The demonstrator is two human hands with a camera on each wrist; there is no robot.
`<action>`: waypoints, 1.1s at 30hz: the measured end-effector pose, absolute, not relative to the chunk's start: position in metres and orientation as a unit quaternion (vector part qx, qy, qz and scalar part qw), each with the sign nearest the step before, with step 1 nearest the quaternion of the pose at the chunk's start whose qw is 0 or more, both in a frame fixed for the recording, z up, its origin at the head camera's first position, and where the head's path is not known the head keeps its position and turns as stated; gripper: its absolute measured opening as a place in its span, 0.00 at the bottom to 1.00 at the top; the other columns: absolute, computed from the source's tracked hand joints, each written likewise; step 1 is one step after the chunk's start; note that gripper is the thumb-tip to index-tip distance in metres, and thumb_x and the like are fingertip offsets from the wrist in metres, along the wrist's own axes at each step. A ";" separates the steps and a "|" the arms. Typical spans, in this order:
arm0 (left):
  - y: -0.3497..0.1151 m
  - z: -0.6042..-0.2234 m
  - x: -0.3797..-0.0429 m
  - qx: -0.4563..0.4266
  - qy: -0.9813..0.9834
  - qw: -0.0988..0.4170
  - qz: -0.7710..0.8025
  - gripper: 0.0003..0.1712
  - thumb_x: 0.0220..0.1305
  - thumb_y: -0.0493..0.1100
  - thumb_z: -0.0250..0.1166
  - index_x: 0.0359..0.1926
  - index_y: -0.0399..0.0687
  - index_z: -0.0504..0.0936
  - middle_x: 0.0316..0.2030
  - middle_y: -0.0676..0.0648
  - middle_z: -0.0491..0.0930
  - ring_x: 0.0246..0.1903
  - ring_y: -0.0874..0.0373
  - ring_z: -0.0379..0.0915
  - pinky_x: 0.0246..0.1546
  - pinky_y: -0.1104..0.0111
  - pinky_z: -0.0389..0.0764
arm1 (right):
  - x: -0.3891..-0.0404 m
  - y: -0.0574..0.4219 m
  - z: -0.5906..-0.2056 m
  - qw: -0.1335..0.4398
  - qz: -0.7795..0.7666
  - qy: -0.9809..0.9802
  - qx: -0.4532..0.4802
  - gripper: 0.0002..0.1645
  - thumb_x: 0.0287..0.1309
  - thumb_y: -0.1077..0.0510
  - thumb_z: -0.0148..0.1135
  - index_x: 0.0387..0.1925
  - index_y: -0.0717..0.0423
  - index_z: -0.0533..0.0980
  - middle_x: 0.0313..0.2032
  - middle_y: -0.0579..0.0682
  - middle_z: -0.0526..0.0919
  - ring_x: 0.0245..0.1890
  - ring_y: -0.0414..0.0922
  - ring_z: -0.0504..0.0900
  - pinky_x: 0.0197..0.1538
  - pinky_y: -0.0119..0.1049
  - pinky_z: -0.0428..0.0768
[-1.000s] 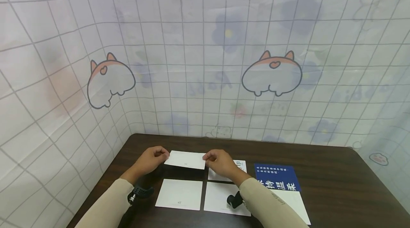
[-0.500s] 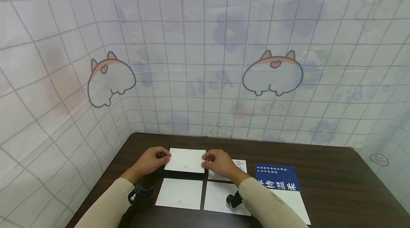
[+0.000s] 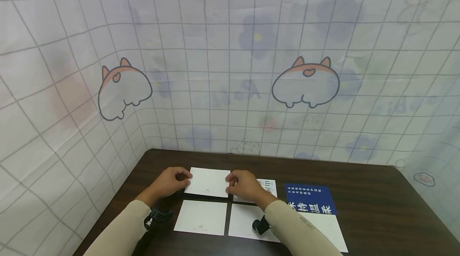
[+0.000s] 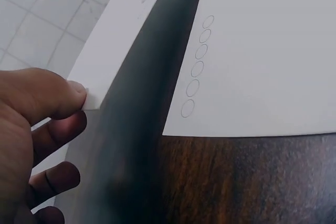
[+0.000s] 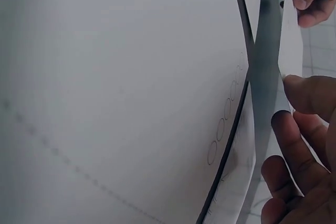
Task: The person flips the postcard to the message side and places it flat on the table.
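A white postcard (image 3: 207, 182) is held by both hands just above the dark table, tilted off its surface. My left hand (image 3: 169, 184) pinches its left edge between thumb and fingers. At the opposite edge, my right hand (image 3: 246, 186) pinches it the same way. In the left wrist view, the thumb lies on the held postcard's corner (image 4: 94, 95). Below the held card lies another white postcard (image 3: 201, 217), with a row of printed circles visible in the left wrist view. A postcard with printed characters (image 3: 268, 187) is partly hidden by my right hand.
Under the right forearm lies a white postcard (image 3: 244, 222), partly covered. To the right, a blue card with white characters (image 3: 310, 196) adjoins a white card (image 3: 328, 228) on the dark wooden table (image 3: 381, 204). A grid-patterned curtain (image 3: 223, 68) encloses the back and sides.
The held postcard has tilted from a steep angle to a flatter one and come down slightly toward the table. Both hands keep their pinch and have shifted only a little.
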State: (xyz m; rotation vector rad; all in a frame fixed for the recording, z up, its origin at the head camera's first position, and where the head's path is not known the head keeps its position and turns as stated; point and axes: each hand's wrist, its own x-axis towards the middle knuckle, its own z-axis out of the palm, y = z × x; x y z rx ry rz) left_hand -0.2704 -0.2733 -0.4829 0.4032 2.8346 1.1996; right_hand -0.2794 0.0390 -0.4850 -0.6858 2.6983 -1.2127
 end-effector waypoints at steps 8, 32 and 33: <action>-0.270 -0.484 -0.267 0.102 0.929 0.020 0.354 0.07 0.65 0.41 0.71 0.44 0.52 0.88 0.40 0.55 0.82 0.41 0.57 0.76 0.41 0.60 0.79 | -0.277 0.034 -0.486 0.049 -0.350 0.908 -0.227 0.16 0.51 0.58 0.79 0.43 0.50 0.83 0.32 0.39 0.81 0.37 0.41 0.77 0.43 0.40 0.77; -0.265 -0.490 -0.264 0.128 0.962 -0.029 0.239 0.09 0.62 0.43 0.75 0.43 0.58 0.89 0.35 0.63 0.83 0.44 0.54 0.75 0.50 0.47 0.56 | -0.273 0.033 -0.487 0.002 -0.252 0.930 -0.267 0.19 0.52 0.52 0.78 0.46 0.51 0.86 0.35 0.38 0.83 0.44 0.43 0.75 0.57 0.49 0.71; -0.265 -0.490 -0.264 0.130 0.962 -0.031 0.238 0.09 0.62 0.43 0.75 0.43 0.57 0.89 0.35 0.63 0.83 0.44 0.54 0.74 0.49 0.47 0.56 | -0.273 0.033 -0.486 0.000 -0.245 0.931 -0.269 0.19 0.53 0.52 0.78 0.47 0.50 0.86 0.35 0.38 0.83 0.43 0.42 0.75 0.57 0.48 0.70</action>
